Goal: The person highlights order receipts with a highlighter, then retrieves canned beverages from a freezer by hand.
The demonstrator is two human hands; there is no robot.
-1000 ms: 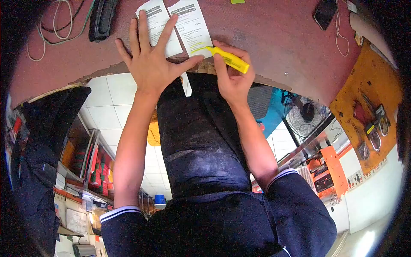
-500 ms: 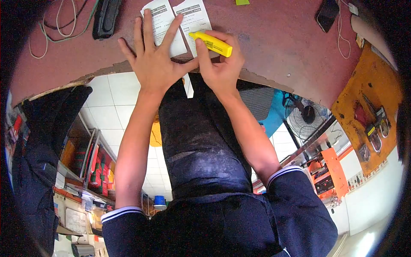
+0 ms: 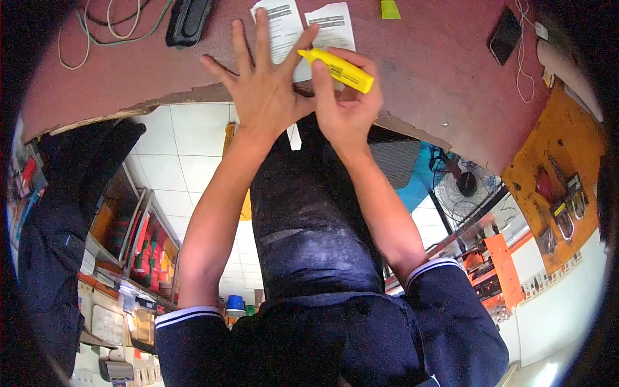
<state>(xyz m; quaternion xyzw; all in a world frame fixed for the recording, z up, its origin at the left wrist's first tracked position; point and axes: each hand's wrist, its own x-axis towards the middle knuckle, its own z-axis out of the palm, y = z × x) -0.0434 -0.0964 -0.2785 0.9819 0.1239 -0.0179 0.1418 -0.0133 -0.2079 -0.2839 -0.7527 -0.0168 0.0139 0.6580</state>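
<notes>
Two printed paper slips lie side by side on the reddish tabletop, the left slip [image 3: 284,29] and the right slip [image 3: 332,32]. My left hand [image 3: 264,87] is spread with fingers apart, its fingertips over the left slip and at the near edge of the right one. A yellow highlighter [image 3: 342,71] is gripped in my right hand [image 3: 351,109], its tip pointing left near my left index finger, over the slips. Whether the tip touches paper cannot be told.
A black case [image 3: 188,22] and cables [image 3: 106,35] lie at the back left. A yellow-green note [image 3: 390,9] is behind the slips. A phone [image 3: 505,36] with a white cable lies at the right. The table's worn edge [image 3: 187,97] runs below my hands.
The view has shifted, so table and hands appear further right. The highlighter's tip has moved left off the right slip's text, toward my left index finger.
</notes>
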